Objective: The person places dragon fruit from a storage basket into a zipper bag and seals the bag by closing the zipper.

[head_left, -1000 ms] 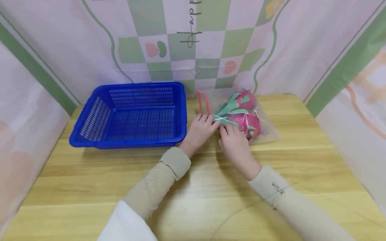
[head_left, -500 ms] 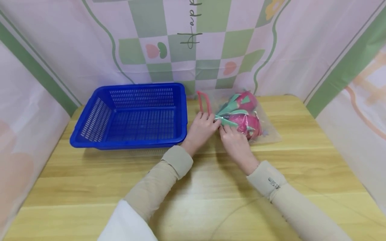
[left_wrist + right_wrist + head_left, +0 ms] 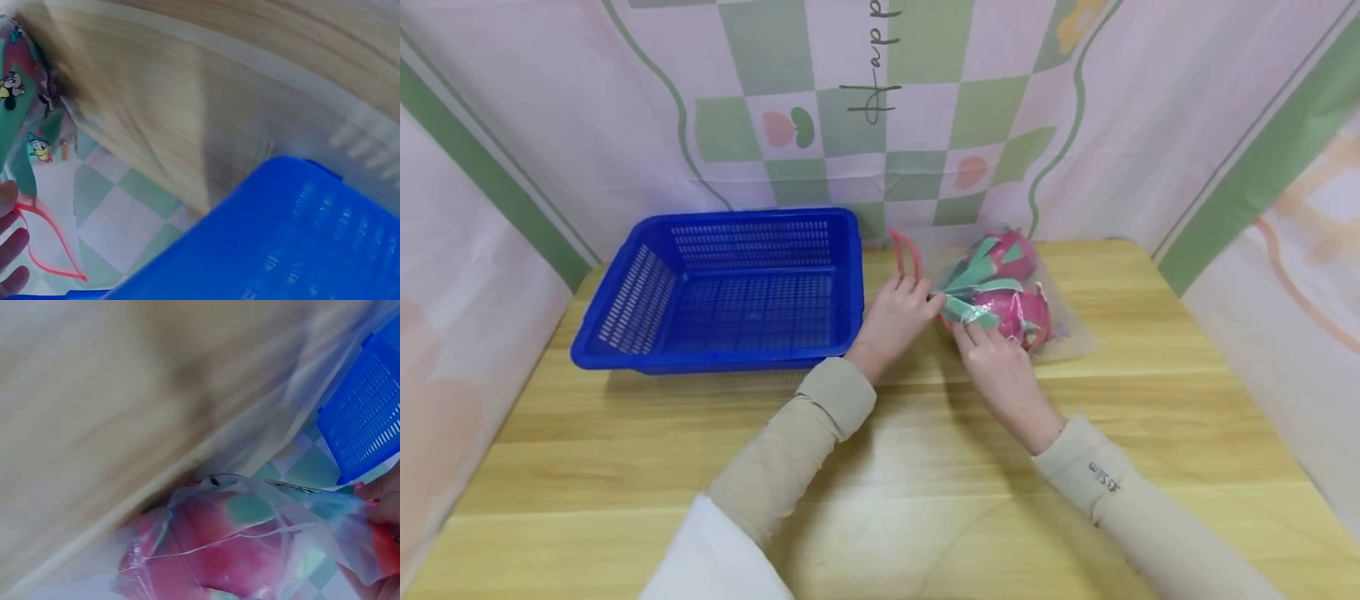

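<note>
A clear zip bag [image 3: 1067,337] with a red top edge lies on the table, printed with small cartoon figures in the left wrist view. Two pink dragon fruits [image 3: 1017,312] with green leafy tips are inside it. My left hand [image 3: 895,321] pinches the bag's opening side, beside the raised red edge [image 3: 53,234]. Close by on the right, my right hand [image 3: 1000,371] grips the near part of that same edge, its fingers [image 3: 384,503] around the red strip in the right wrist view. The left thumb is mostly hidden.
A blue plastic basket [image 3: 853,275] with perforated walls stands to the left, close to my left wrist. The wooden table [image 3: 880,500] runs up to a green-and-white checked cloth [image 3: 917,108] behind. Printed cloth also hangs at both sides.
My right hand has shifted slightly right and toward me, widening the space between the hands at the bag's edge. The left hand stays nearly in place. The basket has not moved.
</note>
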### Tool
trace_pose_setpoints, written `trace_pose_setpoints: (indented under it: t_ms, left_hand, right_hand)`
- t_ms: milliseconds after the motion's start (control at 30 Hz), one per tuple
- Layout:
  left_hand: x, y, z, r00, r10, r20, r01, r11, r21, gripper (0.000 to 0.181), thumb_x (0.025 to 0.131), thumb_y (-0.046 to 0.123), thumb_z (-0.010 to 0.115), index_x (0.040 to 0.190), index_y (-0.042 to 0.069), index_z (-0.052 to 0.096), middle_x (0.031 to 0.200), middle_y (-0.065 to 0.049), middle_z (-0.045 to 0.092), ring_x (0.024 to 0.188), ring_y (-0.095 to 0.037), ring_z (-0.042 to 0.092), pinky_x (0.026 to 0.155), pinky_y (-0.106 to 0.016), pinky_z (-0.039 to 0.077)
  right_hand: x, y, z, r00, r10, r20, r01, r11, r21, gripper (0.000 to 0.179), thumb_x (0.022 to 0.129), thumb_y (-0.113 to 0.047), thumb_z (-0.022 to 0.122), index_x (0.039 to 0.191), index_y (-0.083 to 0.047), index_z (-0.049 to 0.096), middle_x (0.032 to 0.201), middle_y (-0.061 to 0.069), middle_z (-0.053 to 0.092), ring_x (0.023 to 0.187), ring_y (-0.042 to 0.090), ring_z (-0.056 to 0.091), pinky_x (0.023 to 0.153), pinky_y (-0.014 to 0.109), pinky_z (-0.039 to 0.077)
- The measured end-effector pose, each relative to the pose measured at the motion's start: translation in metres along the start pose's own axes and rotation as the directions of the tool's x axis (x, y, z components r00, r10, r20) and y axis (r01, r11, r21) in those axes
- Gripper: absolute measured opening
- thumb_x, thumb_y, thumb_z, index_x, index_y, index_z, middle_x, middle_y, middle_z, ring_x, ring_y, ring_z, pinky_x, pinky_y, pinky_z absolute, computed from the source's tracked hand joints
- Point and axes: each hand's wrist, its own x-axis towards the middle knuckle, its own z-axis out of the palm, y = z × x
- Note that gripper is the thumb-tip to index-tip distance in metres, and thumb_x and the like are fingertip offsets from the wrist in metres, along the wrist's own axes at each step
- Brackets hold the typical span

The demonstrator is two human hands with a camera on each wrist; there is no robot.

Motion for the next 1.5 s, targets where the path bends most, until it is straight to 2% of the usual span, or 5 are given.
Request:
trace_pose_setpoints:
  t_ms: [200,467,767,1267,1500]
  left_hand:
    - [-0.002,-0.001,0.002,0.998,0.026,-0.064,-0.024,0.999,0.025,0.017,0.095,0.013,0.054,0.100,0.023,0.067,0.095,0.002,0.069,0.087,-0.014,0.068,0.083,-0.028,0.053]
    - [-0.002,0.001,-0.003,0.996,0.068,-0.059,-0.067,0.998,0.020,0.023,0.097,0.011,0.051,0.108,0.023,0.067,0.099,0.002,0.071,0.090,-0.014,0.069,0.083,-0.028,0.054]
    - [0.012,-0.002,-0.007,0.992,-0.006,0.126,0.004,1.000,0.021,0.020,0.095,0.020,0.053,0.102,0.026,0.071,0.105,0.001,0.072,0.099,-0.015,0.066,0.086,-0.029,0.052]
    - [0.009,-0.037,0.007,0.965,-0.162,0.205,0.168,0.986,-0.011,0.024,0.090,0.011,0.053,0.092,0.020,0.075,0.090,-0.001,0.072,0.086,-0.018,0.065,0.076,-0.030,0.052]
    - [0.007,-0.040,0.006,0.970,-0.152,0.188,0.160,0.987,-0.031,0.021,0.092,0.009,0.050,0.099,0.015,0.069,0.097,-0.003,0.070,0.088,-0.019,0.066,0.075,-0.030,0.055]
  right_hand:
    - [0.007,-0.006,0.006,0.996,0.088,-0.030,-0.088,0.996,0.001,0.051,0.076,-0.006,0.076,0.122,0.006,0.059,0.122,0.026,0.061,0.108,0.038,0.062,0.083,0.044,0.056]
    - [0.020,-0.011,0.008,0.918,0.173,0.358,-0.208,0.976,0.063,0.049,0.093,0.010,0.040,0.142,0.011,0.034,0.150,0.027,0.033,0.138,0.040,0.035,0.114,0.049,0.033]
    - [0.023,-0.008,0.008,0.932,0.153,0.328,-0.195,0.976,0.098,0.047,0.091,0.015,0.040,0.138,0.012,0.040,0.144,0.028,0.041,0.134,0.041,0.042,0.111,0.046,0.036]
    - [0.003,-0.015,-0.003,0.910,0.129,0.395,-0.217,0.959,0.185,0.051,0.090,0.016,0.036,0.141,0.009,0.037,0.148,0.026,0.037,0.138,0.041,0.036,0.112,0.051,0.033]
    - [0.001,-0.014,-0.003,0.895,0.145,0.423,-0.240,0.954,0.180,0.056,0.089,0.018,0.032,0.145,0.007,0.030,0.152,0.025,0.030,0.141,0.041,0.031,0.114,0.051,0.029]
